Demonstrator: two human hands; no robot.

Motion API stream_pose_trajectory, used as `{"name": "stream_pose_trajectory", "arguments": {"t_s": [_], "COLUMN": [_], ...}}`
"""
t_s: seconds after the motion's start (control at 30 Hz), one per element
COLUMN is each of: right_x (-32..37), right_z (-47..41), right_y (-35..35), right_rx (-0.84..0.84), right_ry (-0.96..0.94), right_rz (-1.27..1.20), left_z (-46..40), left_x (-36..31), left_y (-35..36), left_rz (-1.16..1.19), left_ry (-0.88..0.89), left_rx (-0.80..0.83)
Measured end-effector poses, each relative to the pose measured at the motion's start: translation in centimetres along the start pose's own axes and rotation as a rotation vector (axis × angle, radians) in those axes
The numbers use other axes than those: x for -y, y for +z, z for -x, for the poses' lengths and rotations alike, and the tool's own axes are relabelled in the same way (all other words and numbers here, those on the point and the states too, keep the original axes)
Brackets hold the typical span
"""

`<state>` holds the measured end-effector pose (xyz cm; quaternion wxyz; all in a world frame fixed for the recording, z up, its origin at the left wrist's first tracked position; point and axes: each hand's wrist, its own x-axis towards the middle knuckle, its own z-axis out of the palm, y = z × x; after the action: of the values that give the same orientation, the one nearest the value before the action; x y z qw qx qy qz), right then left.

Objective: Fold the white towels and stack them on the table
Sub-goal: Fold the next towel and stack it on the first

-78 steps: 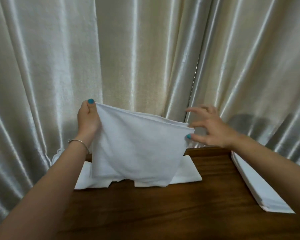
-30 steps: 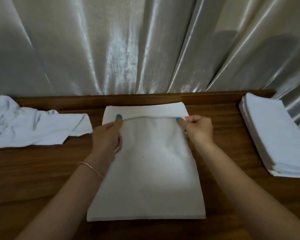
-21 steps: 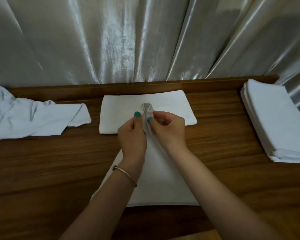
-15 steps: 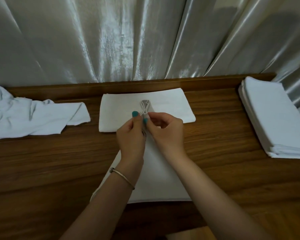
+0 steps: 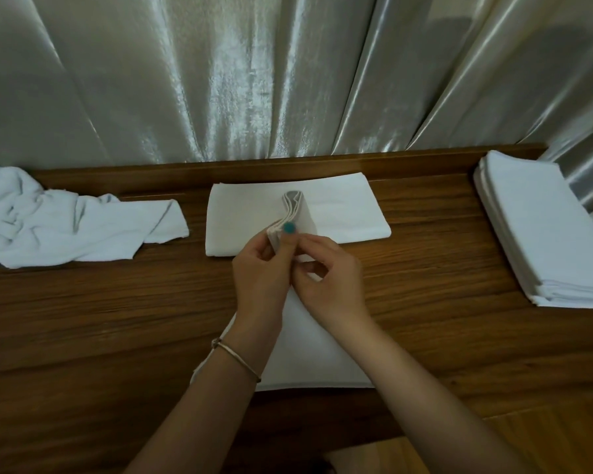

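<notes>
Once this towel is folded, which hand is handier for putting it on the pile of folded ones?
Probably the right hand: the folded stack lies at the table's right end, on that hand's side. The left hand would have to cross over. Both now pinch the towel.

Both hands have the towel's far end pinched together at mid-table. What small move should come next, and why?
Probably lay the pinched end flat: left hand and right hand hold the towel doubled lengthwise and raised, while its near part lies on the table.
</notes>
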<state>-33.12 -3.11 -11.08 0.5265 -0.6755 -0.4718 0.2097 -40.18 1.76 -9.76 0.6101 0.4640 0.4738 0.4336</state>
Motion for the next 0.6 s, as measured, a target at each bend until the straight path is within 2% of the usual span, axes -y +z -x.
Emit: {"name": "stream_pose_trajectory", "arguments": {"t_s": [0.1,0.13,0.23,0.3,0.47,0.53,0.6], "right_x": [0.1,0.0,0.7,1.7,5.4,7.1,9.1], "right_z": [-0.4,-1.1,-4.2,-6.2,-8.5,-8.3,-8.1], "right_y": [-1.9,-2.6,-4.4,-5.4,-7.5,-7.7,-7.7], "right_rx": [0.125,0.114,0.112,0.224,0.689,0.765,0.764], "right_ry": [0.013,-0.014,-0.092,-0.078,-0.151,-0.241,-0.307], "right_rz": [-0.125,-0.070,0.326,0.493,0.680,0.713,0.695], "left_z": [0.1,0.2,0.7,1.2,2.5,2.6,2.7], "left_x": [-0.4,-0.5,-1.0,-1.3,-2.7,-4.0,-6.0], "left_y": [-1.0,-1.2,-1.5,-1.5,-2.5,-2.9,-3.2], "left_rz": [-0.002,-0.014,-0.125,-0.196,-0.304,-0.351,-0.386], "left_ry": [-0.014,0.000,0.091,0.135,0.281,0.373,0.455], "left_rx": [0.019,0.020,0.023,0.027,0.094,0.132,0.176]}}
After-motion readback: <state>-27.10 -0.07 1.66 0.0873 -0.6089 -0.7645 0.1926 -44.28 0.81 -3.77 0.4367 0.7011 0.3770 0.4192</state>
